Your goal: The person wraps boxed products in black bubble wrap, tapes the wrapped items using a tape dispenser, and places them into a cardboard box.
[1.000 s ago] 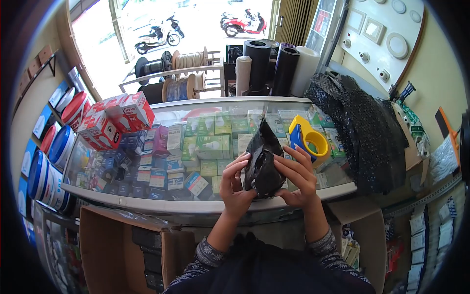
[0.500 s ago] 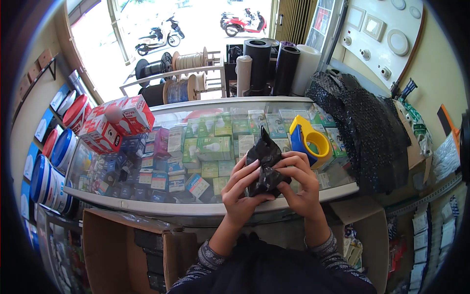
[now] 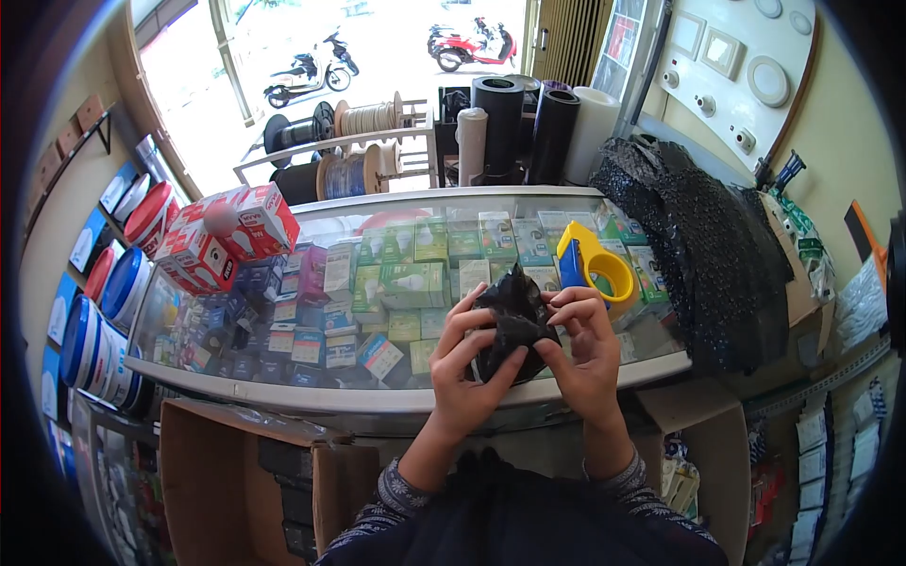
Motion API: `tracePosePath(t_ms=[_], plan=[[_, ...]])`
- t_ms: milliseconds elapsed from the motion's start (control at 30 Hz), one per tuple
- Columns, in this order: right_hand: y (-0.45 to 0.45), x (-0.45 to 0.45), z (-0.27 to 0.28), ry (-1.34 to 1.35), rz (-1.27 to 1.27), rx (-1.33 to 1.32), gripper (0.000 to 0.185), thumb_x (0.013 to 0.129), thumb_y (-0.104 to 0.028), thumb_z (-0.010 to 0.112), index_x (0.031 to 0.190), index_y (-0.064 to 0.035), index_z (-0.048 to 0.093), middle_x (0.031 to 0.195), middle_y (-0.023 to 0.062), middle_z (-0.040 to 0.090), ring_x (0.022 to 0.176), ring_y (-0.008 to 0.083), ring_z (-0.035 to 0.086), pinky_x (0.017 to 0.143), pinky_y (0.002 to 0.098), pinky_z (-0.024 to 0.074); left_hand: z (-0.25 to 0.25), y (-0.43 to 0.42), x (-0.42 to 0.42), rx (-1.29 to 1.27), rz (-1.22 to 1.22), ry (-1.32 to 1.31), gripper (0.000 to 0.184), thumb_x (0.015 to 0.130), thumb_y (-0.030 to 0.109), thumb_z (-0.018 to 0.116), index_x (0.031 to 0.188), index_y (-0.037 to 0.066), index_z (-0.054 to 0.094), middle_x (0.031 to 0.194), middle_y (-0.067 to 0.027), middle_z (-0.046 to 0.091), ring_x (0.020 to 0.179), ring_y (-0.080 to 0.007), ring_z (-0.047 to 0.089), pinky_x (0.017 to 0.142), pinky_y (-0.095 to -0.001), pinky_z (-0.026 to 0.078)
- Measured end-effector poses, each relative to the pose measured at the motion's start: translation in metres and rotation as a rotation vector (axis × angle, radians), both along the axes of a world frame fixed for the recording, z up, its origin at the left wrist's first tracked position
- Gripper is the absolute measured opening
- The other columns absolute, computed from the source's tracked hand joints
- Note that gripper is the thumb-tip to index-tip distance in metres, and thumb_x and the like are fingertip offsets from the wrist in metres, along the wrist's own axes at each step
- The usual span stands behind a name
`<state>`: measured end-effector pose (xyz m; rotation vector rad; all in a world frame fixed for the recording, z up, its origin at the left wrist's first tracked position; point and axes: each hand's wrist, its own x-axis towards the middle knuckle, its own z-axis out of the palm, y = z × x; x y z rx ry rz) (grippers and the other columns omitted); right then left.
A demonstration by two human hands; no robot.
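- The black bundle (image 3: 514, 332) is between the 2 hands, over the counter (image 3: 377, 401), its tip pointing away.
- Left hand (image 3: 462, 368) grips its left side.
- Right hand (image 3: 587, 363) holds its right edge.

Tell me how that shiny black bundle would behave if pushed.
The black bundle probably has a floppy skin, since it creases between left hand and right hand. Its gloss suggests it may slide easily. Its uneven shape makes rolling unlikely.

one left hand (image 3: 462, 382) and one right hand (image 3: 587, 370) are on one crumpled black plastic bundle (image 3: 511, 330); one yellow-and-blue plastic tape dispenser (image 3: 587, 255) sits just right of them. beyond the hands stand two tall black cylindrical rolls (image 3: 496, 127) and two whitish cylindrical rolls (image 3: 593, 132).
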<state>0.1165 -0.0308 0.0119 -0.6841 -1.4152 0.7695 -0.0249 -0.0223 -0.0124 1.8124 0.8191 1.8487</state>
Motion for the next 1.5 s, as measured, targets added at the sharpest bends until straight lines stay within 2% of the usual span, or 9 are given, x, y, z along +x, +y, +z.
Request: tracePosePath(t_ms=[133,333,433,567,667,800,1033,1233,1500], plan=[[0.004,0.0,0.008,0.001,-0.015,0.073,0.019,0.075,-0.008,0.069,0.092,-0.006,0.061,0.111,0.0139,0.043,0.111,0.0265,0.045,0.096,0.0364,0.0363,0.0,0.0,0.005,-0.06,-0.028,-0.154,0.008,0.07,-0.001,0.067,0.075,-0.003,0.06,0.108,-0.017,0.05,0.113,-0.0346,0.049,0.094,-0.0423,0.038],[0.003,0.006,0.026,-0.678,-0.345,0.413,0.022,0.073,-0.014,0.07,0.095,-0.0142,0.068,0.124,0.016,0.043,0.116,0.0353,0.042,0.1,0.0421,0.029,0.014,-0.009,0.015,-0.227,-0.085,-0.3,0.009,0.071,-0.002,0.066,0.076,-0.002,0.058,0.119,-0.0176,0.04,0.106,-0.0271,0.05,0.092,-0.0371,0.04],[0.006,0.007,0.018,-0.673,-0.378,0.382,0.016,0.073,-0.015,0.07,0.088,-0.0121,0.069,0.121,0.016,0.046,0.116,0.0351,0.041,0.098,0.0412,0.0316,0.008,-0.004,0.017,-0.184,-0.058,-0.322,0.017,0.07,0.001,0.068,0.085,0.001,0.061,0.121,-0.0162,0.038,0.105,-0.0255,0.049,0.089,-0.0357,0.04],[0.012,0.007,0.01,-0.298,-0.233,0.151,0.03,0.075,-0.015,0.068,0.105,-0.0076,0.063,0.123,0.0154,0.047,0.116,0.0294,0.045,0.095,0.0393,0.0352,0.002,0.0,0.005,-0.033,-0.023,0.103,0.028,0.068,0.01,0.073,0.094,0.008,0.064,0.123,-0.0147,0.038,0.103,-0.0249,0.048,0.088,-0.0352,0.04],[0.014,0.011,0.031,-0.193,-0.102,-0.055,0.04,0.075,-0.014,0.068,0.113,-0.0045,0.058,0.125,0.014,0.047,0.114,0.0236,0.047,0.094,0.0388,0.0361,0.003,0.003,0.002,-0.006,0.041,0.183,0.03,0.068,0.014,0.074,0.096,0.012,0.065,0.123,-0.0141,0.038,0.103,-0.0254,0.047,0.088,-0.0362,0.04],[0.031,0.026,0.052,-0.509,-0.029,-0.009,0.041,0.075,-0.013,0.069,0.113,-0.0007,0.058,0.107,0.014,0.059,0.101,0.0219,0.055,0.088,0.0316,0.0407,0.005,0.001,0.005,-0.031,0.033,0.141,0.029,0.069,0.014,0.074,0.097,0.014,0.065,0.124,-0.014,0.037,0.102,-0.0259,0.046,0.087,-0.0368,0.04],[0.043,0.024,0.064,-0.502,0.104,-0.038,0.021,0.075,-0.008,0.068,0.094,-0.0003,0.067,0.084,0.0098,0.065,0.079,0.0153,0.06,0.073,0.0255,0.0459,0.004,0.001,0.005,0.015,0.081,0.228,0.035,0.066,0.019,0.077,0.099,0.013,0.064,0.125,-0.0147,0.037,0.101,-0.0259,0.049,0.087,-0.037,0.043],[0.043,0.012,0.047,-0.308,-0.091,-0.012,0.012,0.073,-0.003,0.067,0.085,0.0007,0.068,0.077,0.0081,0.063,0.071,0.0153,0.059,0.066,0.0256,0.0451,0.011,0.009,0.002,0.024,0.005,0.28,0.048,0.058,0.022,0.083,0.098,0.006,0.062,0.122,-0.0167,0.042,0.103,-0.029,0.053,0.084,-0.0386,0.047],[0.007,0.007,0.028,-0.534,-0.36,0.357,0.018,0.069,-0.002,0.068,0.085,-0.0086,0.07,0.074,0.0004,0.062,0.075,0.0148,0.06,0.08,0.0301,0.0338,0.003,0.013,0.004,0.043,0.014,0.243,0.048,0.057,0.02,0.084,0.093,0.002,0.059,0.12,-0.0184,0.049,0.102,-0.0315,0.056,0.082,-0.0383,0.048]])
